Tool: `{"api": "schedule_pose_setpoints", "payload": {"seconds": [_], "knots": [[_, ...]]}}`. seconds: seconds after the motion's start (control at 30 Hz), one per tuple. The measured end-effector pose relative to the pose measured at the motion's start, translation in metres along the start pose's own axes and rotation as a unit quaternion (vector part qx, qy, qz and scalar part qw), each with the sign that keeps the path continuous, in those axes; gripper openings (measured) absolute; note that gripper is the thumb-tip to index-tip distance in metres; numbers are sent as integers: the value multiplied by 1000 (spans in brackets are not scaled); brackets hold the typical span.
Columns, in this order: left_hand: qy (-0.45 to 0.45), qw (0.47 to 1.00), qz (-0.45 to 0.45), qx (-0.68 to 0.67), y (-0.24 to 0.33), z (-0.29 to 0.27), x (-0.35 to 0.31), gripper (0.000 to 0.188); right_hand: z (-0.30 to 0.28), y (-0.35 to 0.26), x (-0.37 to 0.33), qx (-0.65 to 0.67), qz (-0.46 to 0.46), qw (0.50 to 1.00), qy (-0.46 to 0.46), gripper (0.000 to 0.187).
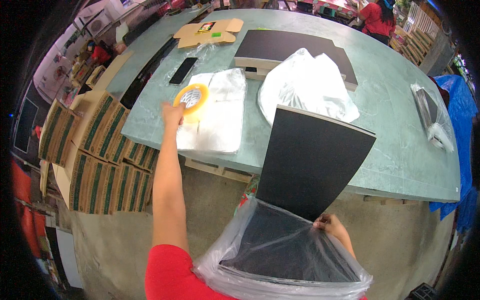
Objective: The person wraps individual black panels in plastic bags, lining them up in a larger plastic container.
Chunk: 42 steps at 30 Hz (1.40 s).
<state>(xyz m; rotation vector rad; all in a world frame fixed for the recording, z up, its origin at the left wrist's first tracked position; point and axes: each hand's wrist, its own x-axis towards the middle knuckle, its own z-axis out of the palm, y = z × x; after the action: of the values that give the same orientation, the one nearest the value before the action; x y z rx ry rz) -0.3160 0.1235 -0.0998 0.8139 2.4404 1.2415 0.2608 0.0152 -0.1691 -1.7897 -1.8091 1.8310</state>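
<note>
Black panel [317,160]: lower end at the mouth of a clear plastic bag [295,250], 6 o'clock. Right hand [334,227], nearly 6, pinches bag, fingers closed. Left hand [173,115], 10 o'clock, fingers curled at yellow tape roll [204,105]; whether gripping, I cannot tell.

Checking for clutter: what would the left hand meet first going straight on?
The yellow tape roll, seemingly touching the left hand; beyond, roughly in line, lies a black phone.
</note>
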Motion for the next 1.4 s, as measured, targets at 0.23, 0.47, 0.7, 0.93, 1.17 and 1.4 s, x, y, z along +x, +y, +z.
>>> {"api": "schedule_pose_setpoints", "payload": {"seconds": [0.23,0.47,0.7,0.93,1.17,1.4], "knots": [[-82,951,-95,-282,-29,-12,-20,40,7,10,1,177,17,979,102,14],[-71,885,34,-458,-17,-28,-51,43,-4,86,46,340,10,911,232,17],[-216,878,231,-359,99,-75,-132,47,-62,-116,-34,147,-313,878,330,29],[-459,816,305,-174,160,-49,-256,62,-22,-194,-52,112,-362,925,-22,87],[-564,726,391,49,161,-70,-262,60,-26,-167,-67,-179,-387,888,-173,71],[-556,738,375,-74,144,-77,-203,56,-46,-176,-67,-196,-489,841,121,48]]}}
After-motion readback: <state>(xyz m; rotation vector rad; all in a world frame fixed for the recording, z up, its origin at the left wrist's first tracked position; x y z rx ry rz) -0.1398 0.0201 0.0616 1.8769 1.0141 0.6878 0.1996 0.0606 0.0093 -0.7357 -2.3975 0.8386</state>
